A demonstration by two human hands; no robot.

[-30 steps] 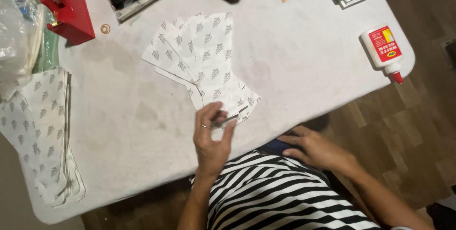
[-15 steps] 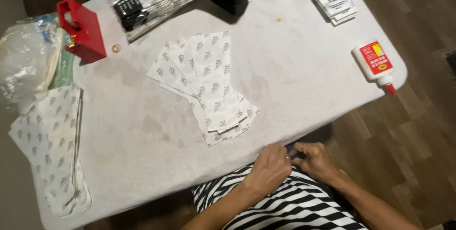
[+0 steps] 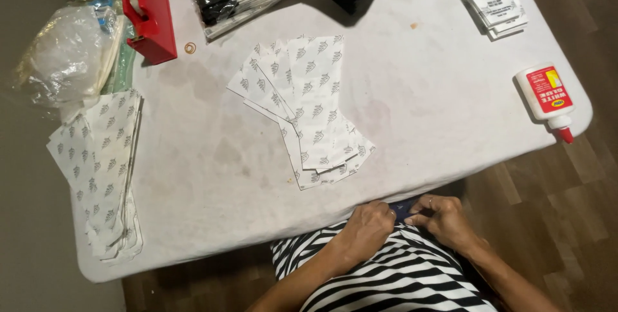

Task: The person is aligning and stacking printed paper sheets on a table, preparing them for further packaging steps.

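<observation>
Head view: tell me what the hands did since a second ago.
The left hand drew back from the fanned white patterned paper sheets to the lap, joining the right hand on a small dark item there. The sheets, red tape dispenser and white glue bottle stayed put.

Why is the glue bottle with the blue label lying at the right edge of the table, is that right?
Not quite. The glue bottle does lie at the right edge of the table, but the head view shows its label is red, not blue, and its tip is red as well.
</observation>
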